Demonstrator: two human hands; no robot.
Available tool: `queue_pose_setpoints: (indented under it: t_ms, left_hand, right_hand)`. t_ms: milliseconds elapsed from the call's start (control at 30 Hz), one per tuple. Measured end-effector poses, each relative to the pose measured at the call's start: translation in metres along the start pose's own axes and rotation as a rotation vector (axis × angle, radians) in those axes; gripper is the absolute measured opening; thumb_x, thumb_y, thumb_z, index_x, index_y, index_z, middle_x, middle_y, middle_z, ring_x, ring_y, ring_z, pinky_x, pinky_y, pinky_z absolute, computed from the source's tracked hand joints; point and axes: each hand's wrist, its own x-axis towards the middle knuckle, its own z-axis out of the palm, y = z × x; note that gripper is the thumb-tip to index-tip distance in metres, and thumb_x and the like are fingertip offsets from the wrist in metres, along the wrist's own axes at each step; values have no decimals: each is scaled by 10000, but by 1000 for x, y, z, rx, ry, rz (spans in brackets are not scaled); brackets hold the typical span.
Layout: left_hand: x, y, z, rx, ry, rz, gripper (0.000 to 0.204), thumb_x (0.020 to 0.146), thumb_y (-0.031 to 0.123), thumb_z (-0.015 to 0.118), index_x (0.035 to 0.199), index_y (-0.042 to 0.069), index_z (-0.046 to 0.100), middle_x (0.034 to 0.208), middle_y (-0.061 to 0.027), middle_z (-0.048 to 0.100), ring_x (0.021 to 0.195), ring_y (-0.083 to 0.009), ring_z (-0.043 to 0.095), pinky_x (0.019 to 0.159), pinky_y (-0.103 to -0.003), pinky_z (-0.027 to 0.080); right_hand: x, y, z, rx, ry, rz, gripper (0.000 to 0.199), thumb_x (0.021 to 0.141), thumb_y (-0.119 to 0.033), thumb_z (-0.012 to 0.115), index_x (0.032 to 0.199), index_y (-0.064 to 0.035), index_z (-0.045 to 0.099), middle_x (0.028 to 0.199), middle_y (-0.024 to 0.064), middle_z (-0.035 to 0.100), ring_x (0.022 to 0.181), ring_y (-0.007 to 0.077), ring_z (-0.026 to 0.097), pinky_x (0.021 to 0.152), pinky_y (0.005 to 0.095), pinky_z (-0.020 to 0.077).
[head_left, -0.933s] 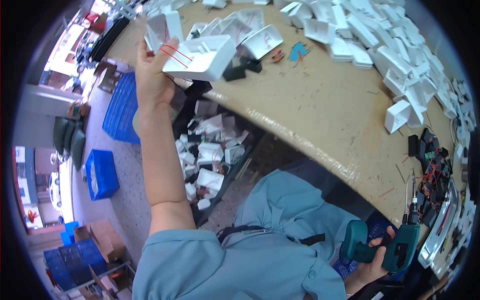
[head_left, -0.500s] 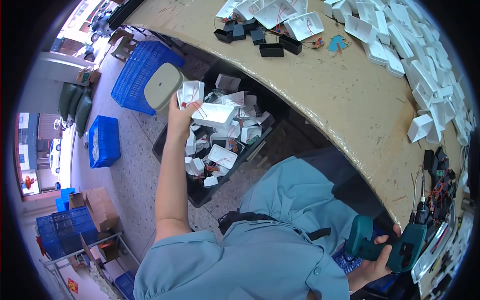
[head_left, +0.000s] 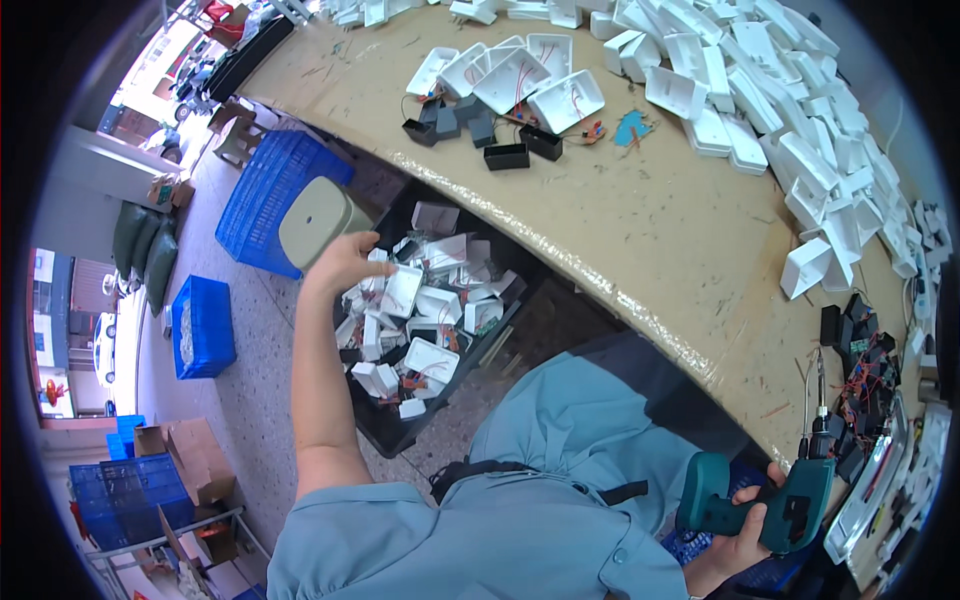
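My left hand [head_left: 345,264] is stretched out over the near-left part of a black bin [head_left: 397,437], fingers apart with nothing between them. Just beyond its thumb lies a white plastic case [head_left: 403,291], on top of a heap of similar white cases, red wires and small circuit parts. Another open white case [head_left: 432,360] rests lower in the heap. At the lower right, my right hand [head_left: 742,541] is wrapped round the handle of a dark green power drill [head_left: 808,505], which is held beside the table edge; its tip points away from me over the table.
A brown-covered table [head_left: 640,230] curves across the right. It bears a big pile of white cases [head_left: 810,160], black boxes [head_left: 507,157] and wired parts [head_left: 868,385]. Beside the bin stand a beige stool [head_left: 315,222] and a blue crate [head_left: 262,190]; a blue tub [head_left: 215,335] is farther left.
My left hand has let go of the white case with red wires, which is now in the bin, and the fingers have spread. My right hand keeps the drill. The whole view has shifted slightly.
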Motion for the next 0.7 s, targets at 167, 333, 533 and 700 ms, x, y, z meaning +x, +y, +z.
queue_pose_setpoints:
  t_ms: [167, 333, 533, 700]
  left_hand:
    - [37, 104, -39, -366, 338, 385, 475, 730, 249, 691, 1090, -33, 564, 839, -49, 607, 766, -110, 555, 700, -235, 442]
    - [117, 179, -48, -294, 484, 674, 791, 648, 422, 728, 1248, 0, 433, 1118, -177, 538, 1046, -247, 522, 865, -341, 426]
    - [168, 234, -29, 146, 378, 612, 1111, 466, 628, 731, 1339, 84, 311, 1287, -259, 387, 1214, -352, 379, 971, -419, 356]
    - [164, 255, -25, 142, 258, 545, 1005, 496, 491, 763, 1303, 44, 363, 1268, -261, 404, 1155, -355, 445, 926, -407, 401]
  right_hand:
    - [-1, 2, 0, -6, 12, -10, 548, 806, -132, 580, 1265, 45, 336, 1123, 205, 516, 686, 132, 531, 572, 213, 433]
    - [-2, -2, 2, -37, 39, 38, 540, 808, -135, 579, 1262, 41, 345, 1136, 191, 507, 697, 120, 527, 578, 209, 430]
    - [0, -4, 9, -54, 64, 45, 531, 809, -138, 578, 1257, 42, 355, 1133, 182, 509, 713, 116, 529, 586, 212, 427]
    - [3, -1, 8, -66, 60, 47, 516, 814, -124, 570, 1254, 44, 359, 1132, 181, 509, 717, 116, 529, 587, 215, 428]
